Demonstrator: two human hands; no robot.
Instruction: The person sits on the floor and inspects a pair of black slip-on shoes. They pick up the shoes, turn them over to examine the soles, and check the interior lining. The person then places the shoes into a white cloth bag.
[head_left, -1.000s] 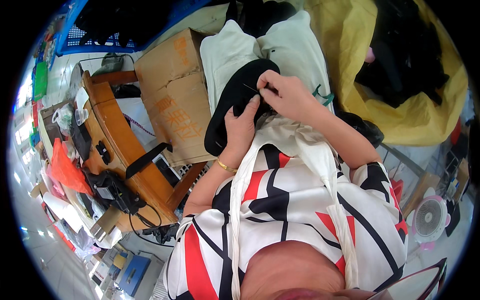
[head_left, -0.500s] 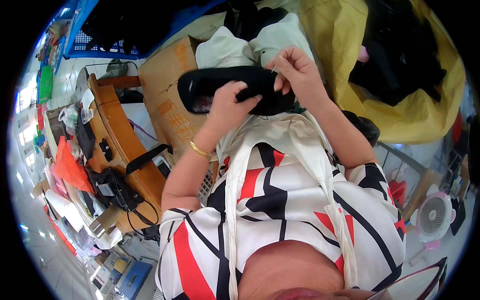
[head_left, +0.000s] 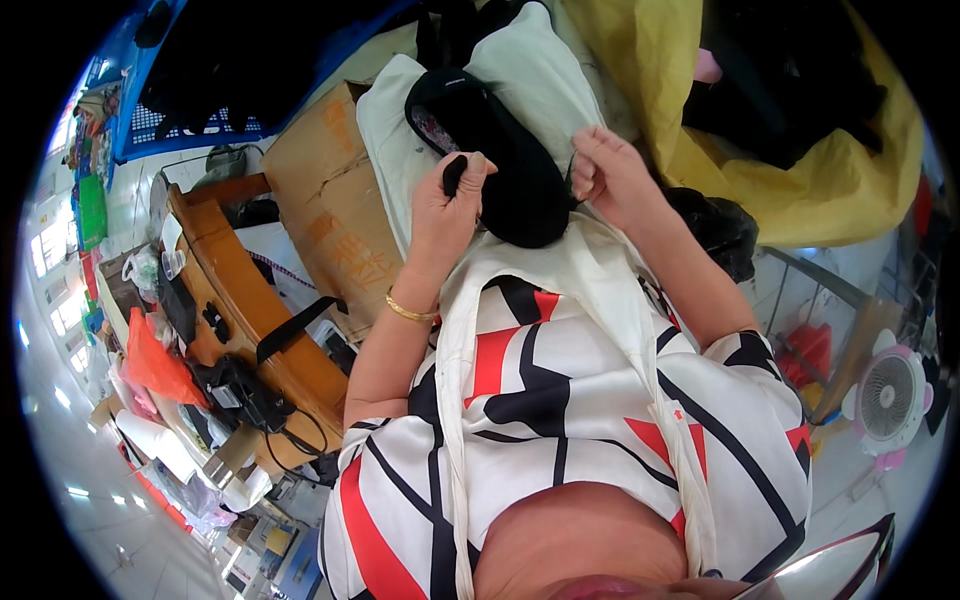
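A black slipper [head_left: 520, 165] with a patterned lining lies slantwise on the white cloth [head_left: 545, 75] over my lap, its closed toe toward me. Beside the slipper's left edge is my left hand [head_left: 450, 200], its fingers closed around a small black piece [head_left: 454, 175] whose kind I cannot make out. At the right of the toe, my right hand [head_left: 610, 175] is closed in a pinch. A thin dark thread [head_left: 572, 178] seems to run from its fingertips down to the slipper; any needle is too small to see.
At left stand a cardboard box [head_left: 335, 190] and a wooden table [head_left: 240, 290] with a black strap and bags. A blue basket [head_left: 190, 135] of black items is at the far left. At right are a yellow sack [head_left: 850, 215], a black bag [head_left: 715, 230] and a fan [head_left: 888, 397].
The slipper has turned from lying crosswise to slanting, its toe now nearer me. My left hand has shifted slightly left, off the slipper's middle; my right hand has moved down and right.
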